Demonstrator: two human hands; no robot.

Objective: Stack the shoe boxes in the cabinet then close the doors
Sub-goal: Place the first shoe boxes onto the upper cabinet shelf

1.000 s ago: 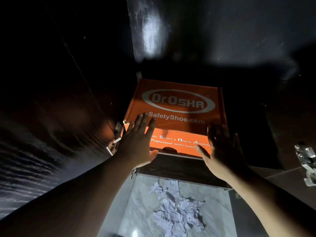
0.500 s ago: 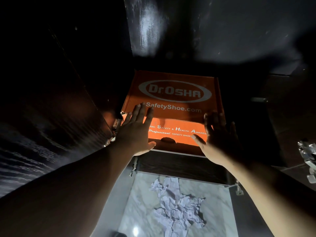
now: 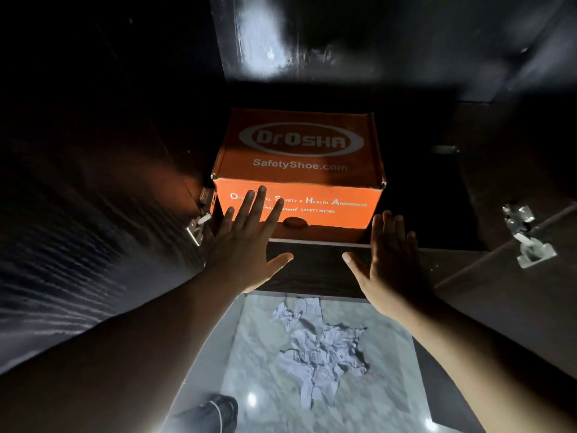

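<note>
I see both hands spread flat and empty: left hand [image 3: 248, 245] at the orange shoe box [image 3: 299, 173], right hand [image 3: 392, 264] beside it. The box sits at the cabinet shelf [image 3: 315, 243] front edge; protruding, it may block the doors.

The left hand [image 3: 246, 242] covers part of the print on the orange shoe box [image 3: 299, 170] front. The cabinet [image 3: 406, 42] interior is too dark to read, and a shoe [image 3: 223, 412] is cut off at the near edge.
</note>
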